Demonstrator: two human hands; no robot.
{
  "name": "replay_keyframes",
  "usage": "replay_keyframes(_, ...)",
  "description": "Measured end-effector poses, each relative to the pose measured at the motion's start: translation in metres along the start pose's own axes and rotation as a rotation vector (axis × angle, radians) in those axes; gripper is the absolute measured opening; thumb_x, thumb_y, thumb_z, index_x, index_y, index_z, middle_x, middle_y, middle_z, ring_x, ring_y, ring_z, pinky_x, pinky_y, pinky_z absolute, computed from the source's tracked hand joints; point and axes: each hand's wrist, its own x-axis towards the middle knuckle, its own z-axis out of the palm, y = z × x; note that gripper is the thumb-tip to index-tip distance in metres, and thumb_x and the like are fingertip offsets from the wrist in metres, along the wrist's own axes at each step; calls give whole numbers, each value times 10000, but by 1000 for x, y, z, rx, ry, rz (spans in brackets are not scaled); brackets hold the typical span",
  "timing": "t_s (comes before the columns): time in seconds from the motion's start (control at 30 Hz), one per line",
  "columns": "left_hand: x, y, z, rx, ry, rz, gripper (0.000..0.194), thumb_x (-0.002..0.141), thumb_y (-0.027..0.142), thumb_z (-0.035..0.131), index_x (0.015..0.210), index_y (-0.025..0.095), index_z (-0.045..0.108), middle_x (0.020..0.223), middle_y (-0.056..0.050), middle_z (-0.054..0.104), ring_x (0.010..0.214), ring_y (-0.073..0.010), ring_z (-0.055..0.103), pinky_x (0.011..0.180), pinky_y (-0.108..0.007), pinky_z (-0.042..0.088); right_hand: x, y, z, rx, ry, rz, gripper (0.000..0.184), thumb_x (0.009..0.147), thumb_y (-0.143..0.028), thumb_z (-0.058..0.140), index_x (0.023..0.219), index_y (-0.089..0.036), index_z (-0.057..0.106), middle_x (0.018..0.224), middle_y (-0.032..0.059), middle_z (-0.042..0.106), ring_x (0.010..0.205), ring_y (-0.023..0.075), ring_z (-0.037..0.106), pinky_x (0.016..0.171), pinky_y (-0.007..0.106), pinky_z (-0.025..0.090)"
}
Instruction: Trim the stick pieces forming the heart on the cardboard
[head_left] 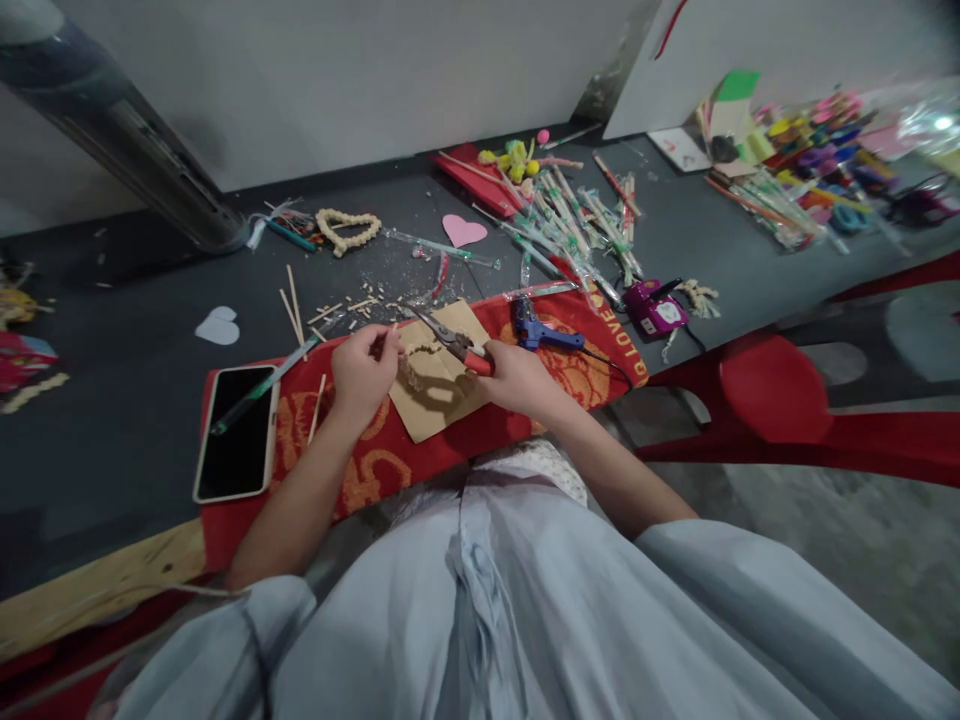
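My right hand (517,376) is closed around the red handles of a pair of pliers (450,340), whose jaws point up and left toward my other hand. My left hand (364,375) is pinched at the fingertips on what looks like a short pale stick, mostly hidden by the fingers. Between and below the hands lies a piece of brown cardboard (424,425). A curved row of small pale pieces (411,372) shows on it, partly in shadow. Under the cardboard is a red and orange patterned cloth (375,470).
A phone (236,440) with a glue stick (255,398) across it lies left. A blue glue gun (551,335) rests right, its cord trailing. Behind are cut stick bits (364,305), a beaded heart frame (349,230), a pink paper heart (463,231) and wrapped sticks (577,225). A red chair (776,390) stands right.
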Motion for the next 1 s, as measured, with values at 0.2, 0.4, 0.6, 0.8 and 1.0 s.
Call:
replay_keyframes(0.2, 3, 1, -1, -55, -27, -101, 269, 820, 419, 510, 800, 170, 609, 696, -29, 677, 607, -134, 637, 586, -235, 478, 2, 7, 4, 70, -27, 21, 246, 763, -352, 507, 917, -166, 554, 921, 92, 665, 787, 201, 594, 570, 247, 303)
replay_keyframes(0.4, 11, 5, -1, 38, -78, -94, 276, 865, 425, 426, 833, 194, 573, 750, -30, 682, 649, -150, 634, 621, -258, 466, 1, 11, 0, 103, -34, 44, 199, 757, -308, 494, 884, -166, 552, 896, 89, 664, 761, 191, 589, 570, 245, 297)
replay_keyframes(0.6, 70, 34, 9, 430, -182, -79, 280, 900, 278, 294, 781, 199, 536, 776, -64, 671, 731, -194, 625, 695, -306, 434, 2, 17, -10, 94, -57, 70, 221, 789, -348, 503, 900, -161, 542, 927, 110, 663, 819, 211, 609, 582, 248, 299)
replay_keyframes(0.8, 175, 36, 52, 638, -177, -20, 294, 892, 303, 326, 960, 126, 550, 1011, -187, 646, 960, -285, 605, 783, -356, 419, 5, 31, -17, 38, -88, 67, 199, 784, -288, 502, 929, -156, 536, 957, 131, 672, 852, 236, 626, 607, 266, 308)
replay_keyframes(1.0, 269, 24, 79, 627, -194, 67, 209, 799, 141, 433, 973, 135, 551, 1094, -161, 619, 1023, -257, 566, 830, -329, 393, 6, 40, -25, 49, -116, 68, 197, 771, -266, 499, 922, -155, 559, 960, 125, 673, 828, 214, 622, 603, 264, 315)
